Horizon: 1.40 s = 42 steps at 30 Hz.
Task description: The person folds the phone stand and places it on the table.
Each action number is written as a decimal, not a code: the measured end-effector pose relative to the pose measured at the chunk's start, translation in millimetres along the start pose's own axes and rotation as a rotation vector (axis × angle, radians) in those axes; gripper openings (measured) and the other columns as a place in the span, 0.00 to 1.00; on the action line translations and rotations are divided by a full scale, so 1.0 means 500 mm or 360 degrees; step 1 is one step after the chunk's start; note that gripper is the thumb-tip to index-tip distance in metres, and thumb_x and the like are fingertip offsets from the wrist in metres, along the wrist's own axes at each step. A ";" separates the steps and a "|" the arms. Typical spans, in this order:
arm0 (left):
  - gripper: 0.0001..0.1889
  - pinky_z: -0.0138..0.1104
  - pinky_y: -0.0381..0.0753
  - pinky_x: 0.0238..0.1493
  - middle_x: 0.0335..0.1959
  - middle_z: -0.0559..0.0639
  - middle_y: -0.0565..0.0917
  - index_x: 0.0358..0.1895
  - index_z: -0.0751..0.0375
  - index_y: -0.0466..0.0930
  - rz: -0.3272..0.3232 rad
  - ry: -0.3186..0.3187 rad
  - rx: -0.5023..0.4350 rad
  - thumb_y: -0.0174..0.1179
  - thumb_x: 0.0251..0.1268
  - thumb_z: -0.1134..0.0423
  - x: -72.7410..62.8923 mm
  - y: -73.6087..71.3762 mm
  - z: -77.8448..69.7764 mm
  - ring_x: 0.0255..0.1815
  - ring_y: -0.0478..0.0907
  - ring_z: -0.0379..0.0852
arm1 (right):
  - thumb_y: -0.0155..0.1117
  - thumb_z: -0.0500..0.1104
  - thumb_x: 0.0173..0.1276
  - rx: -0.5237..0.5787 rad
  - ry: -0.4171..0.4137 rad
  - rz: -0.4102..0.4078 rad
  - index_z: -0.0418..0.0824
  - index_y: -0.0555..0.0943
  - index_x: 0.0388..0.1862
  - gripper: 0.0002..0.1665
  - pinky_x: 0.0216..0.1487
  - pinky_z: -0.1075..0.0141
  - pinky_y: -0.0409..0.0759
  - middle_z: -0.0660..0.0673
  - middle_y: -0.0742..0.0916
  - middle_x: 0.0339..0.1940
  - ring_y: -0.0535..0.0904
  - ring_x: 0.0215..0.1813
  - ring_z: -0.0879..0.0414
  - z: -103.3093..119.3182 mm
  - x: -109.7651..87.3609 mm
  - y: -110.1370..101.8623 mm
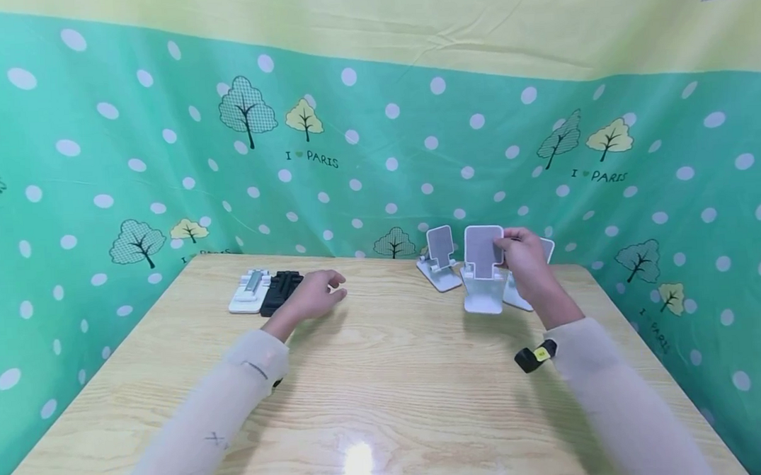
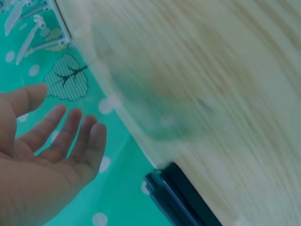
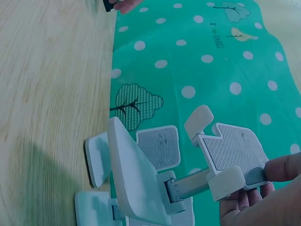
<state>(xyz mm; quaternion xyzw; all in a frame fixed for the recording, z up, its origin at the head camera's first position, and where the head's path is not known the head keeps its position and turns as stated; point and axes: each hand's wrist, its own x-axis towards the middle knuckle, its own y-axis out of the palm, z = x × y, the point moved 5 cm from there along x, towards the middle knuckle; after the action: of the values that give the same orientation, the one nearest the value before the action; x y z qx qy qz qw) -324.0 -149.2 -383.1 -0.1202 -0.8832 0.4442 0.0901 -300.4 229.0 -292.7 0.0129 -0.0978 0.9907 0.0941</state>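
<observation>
My right hand (image 1: 527,263) pinches the upper plate of a white phone stand (image 1: 485,298) by its right edge, thumb on the grey pad (image 3: 235,153). The stand is unfolded, and its base (image 3: 136,174) appears raised off the table in the right wrist view. Two more unfolded white stands are beside it: one to the left (image 1: 441,252), and another (image 1: 515,295) partly hidden behind my right hand. My left hand (image 1: 316,295) is held over the table with fingers loosely bent and nothing in them. Nearest to it lies a folded black phone stand (image 1: 281,291).
A folded white phone stand (image 1: 249,294) lies left of the black one. The wooden table (image 1: 386,358) ends at a green dotted curtain (image 1: 352,182) along the back and sides. Dark straps (image 1: 535,356) sit at the wrists.
</observation>
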 end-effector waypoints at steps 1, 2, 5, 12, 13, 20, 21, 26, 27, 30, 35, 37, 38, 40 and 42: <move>0.21 0.51 0.82 0.61 0.58 0.64 0.82 0.64 0.68 0.77 0.0008 -0.0009 -0.0021 0.58 0.77 0.58 0.001 0.003 -0.003 0.57 0.80 0.60 | 0.46 0.37 0.82 0.0009 0.0002 0.0006 0.30 0.67 0.58 0.13 0.49 0.66 0.79 0.39 0.73 0.55 0.73 0.53 0.50 0.000 0.000 0.008; 0.22 0.50 0.82 0.60 0.58 0.63 0.82 0.65 0.68 0.76 0.0018 -0.0013 -0.0049 0.58 0.77 0.57 0.002 0.006 -0.006 0.57 0.80 0.59 | 0.47 0.37 0.82 0.0007 0.0003 0.0009 0.30 0.68 0.58 0.13 0.47 0.67 0.80 0.40 0.73 0.55 0.74 0.52 0.50 -0.001 0.000 0.015; 0.23 0.49 0.83 0.59 0.57 0.62 0.82 0.66 0.68 0.76 0.0051 -0.0030 -0.0168 0.58 0.77 0.56 0.006 0.014 -0.016 0.57 0.80 0.58 | 0.49 0.36 0.81 0.0037 0.0003 0.0007 0.29 0.69 0.59 0.13 0.43 0.69 0.80 0.41 0.74 0.52 0.74 0.47 0.53 -0.003 0.000 0.035; 0.24 0.48 0.82 0.57 0.56 0.60 0.83 0.67 0.66 0.75 0.0105 -0.0086 -0.0376 0.57 0.77 0.54 0.015 0.028 -0.038 0.57 0.79 0.56 | 0.51 0.36 0.80 0.0090 0.0008 0.0044 0.31 0.71 0.57 0.12 0.42 0.68 0.80 0.43 0.75 0.49 0.74 0.43 0.55 -0.002 0.001 0.077; 0.24 0.48 0.82 0.57 0.55 0.59 0.83 0.67 0.66 0.75 0.0107 -0.0102 -0.0394 0.58 0.77 0.54 0.017 0.031 -0.039 0.57 0.79 0.56 | 0.51 0.35 0.80 0.0096 0.0006 0.0048 0.31 0.71 0.56 0.11 0.41 0.69 0.80 0.43 0.75 0.48 0.74 0.43 0.55 -0.001 0.001 0.082; 0.21 0.46 0.85 0.54 0.55 0.60 0.83 0.65 0.66 0.75 0.0140 -0.0219 -0.0713 0.59 0.77 0.58 0.027 0.055 -0.049 0.53 0.81 0.59 | 0.52 0.34 0.79 0.0143 -0.0026 0.0047 0.27 0.72 0.55 0.12 0.40 0.69 0.80 0.41 0.75 0.51 0.76 0.44 0.54 0.006 -0.001 0.118; 0.21 0.47 0.86 0.54 0.55 0.60 0.83 0.65 0.66 0.75 0.0144 -0.0245 -0.0760 0.59 0.77 0.59 0.028 0.059 -0.051 0.53 0.81 0.59 | 0.52 0.34 0.79 0.0143 -0.0027 0.0050 0.27 0.72 0.56 0.13 0.41 0.68 0.81 0.40 0.75 0.52 0.76 0.45 0.53 0.006 -0.001 0.123; 0.19 0.45 0.87 0.53 0.56 0.60 0.82 0.63 0.67 0.76 0.0162 -0.0339 -0.0898 0.58 0.76 0.62 0.026 0.078 -0.062 0.54 0.81 0.59 | 0.51 0.34 0.80 0.0186 0.0003 0.0077 0.27 0.70 0.59 0.14 0.47 0.65 0.81 0.39 0.76 0.54 0.76 0.52 0.48 0.004 -0.001 0.148; 0.19 0.44 0.87 0.54 0.57 0.60 0.81 0.64 0.67 0.76 0.0174 -0.0353 -0.0942 0.58 0.77 0.62 0.027 0.082 -0.065 0.55 0.81 0.59 | 0.51 0.34 0.80 0.0203 0.0008 0.0084 0.28 0.70 0.59 0.14 0.47 0.64 0.81 0.39 0.76 0.53 0.77 0.52 0.48 0.004 -0.001 0.153; 0.19 0.45 0.85 0.58 0.61 0.64 0.79 0.65 0.69 0.74 0.0227 -0.0382 -0.1134 0.56 0.78 0.63 0.028 0.096 -0.073 0.59 0.80 0.61 | 0.51 0.34 0.80 0.0234 0.0031 0.0089 0.28 0.70 0.60 0.15 0.49 0.62 0.81 0.39 0.76 0.53 0.77 0.52 0.47 0.002 0.000 0.166; 0.22 0.49 0.81 0.64 0.65 0.69 0.75 0.69 0.72 0.69 0.0287 -0.0421 -0.1465 0.54 0.79 0.64 0.036 0.117 -0.081 0.63 0.76 0.64 | 0.52 0.35 0.80 0.0246 0.0063 0.0097 0.31 0.71 0.58 0.13 0.55 0.58 0.79 0.39 0.76 0.56 0.76 0.56 0.46 0.001 0.001 0.184; 0.23 0.49 0.81 0.65 0.66 0.70 0.74 0.70 0.73 0.68 0.0291 -0.0426 -0.1534 0.53 0.79 0.65 0.039 0.122 -0.085 0.63 0.76 0.65 | 0.52 0.35 0.80 0.0252 0.0062 0.0095 0.31 0.71 0.57 0.12 0.56 0.57 0.79 0.39 0.76 0.56 0.75 0.57 0.46 0.002 0.000 0.189; 0.23 0.49 0.80 0.65 0.66 0.70 0.74 0.70 0.72 0.67 0.0293 -0.0434 -0.1564 0.54 0.79 0.65 0.040 0.124 -0.087 0.64 0.76 0.65 | 0.52 0.35 0.80 0.0256 0.0059 0.0093 0.31 0.71 0.57 0.11 0.56 0.57 0.79 0.39 0.76 0.56 0.75 0.57 0.46 0.003 -0.001 0.191; 0.24 0.49 0.81 0.65 0.67 0.70 0.74 0.71 0.71 0.67 0.0305 -0.0458 -0.1636 0.55 0.78 0.64 0.043 0.130 -0.090 0.65 0.75 0.65 | 0.53 0.35 0.80 0.0266 0.0058 0.0087 0.31 0.71 0.56 0.11 0.55 0.58 0.79 0.39 0.76 0.56 0.75 0.56 0.46 0.003 -0.001 0.195; 0.25 0.48 0.81 0.65 0.69 0.70 0.73 0.72 0.71 0.66 0.0329 -0.0483 -0.1724 0.55 0.78 0.63 0.045 0.134 -0.095 0.66 0.74 0.65 | 0.53 0.35 0.80 0.0270 0.0052 0.0083 0.31 0.71 0.57 0.12 0.55 0.58 0.80 0.39 0.76 0.55 0.75 0.56 0.46 0.002 0.000 0.199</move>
<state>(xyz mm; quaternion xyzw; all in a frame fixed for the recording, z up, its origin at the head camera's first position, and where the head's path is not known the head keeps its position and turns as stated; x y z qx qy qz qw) -324.2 -67.7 -408.3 -0.1698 -0.9716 -0.0533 -0.1562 -319.0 133.1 -310.7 0.0019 -0.0122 0.9976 0.0685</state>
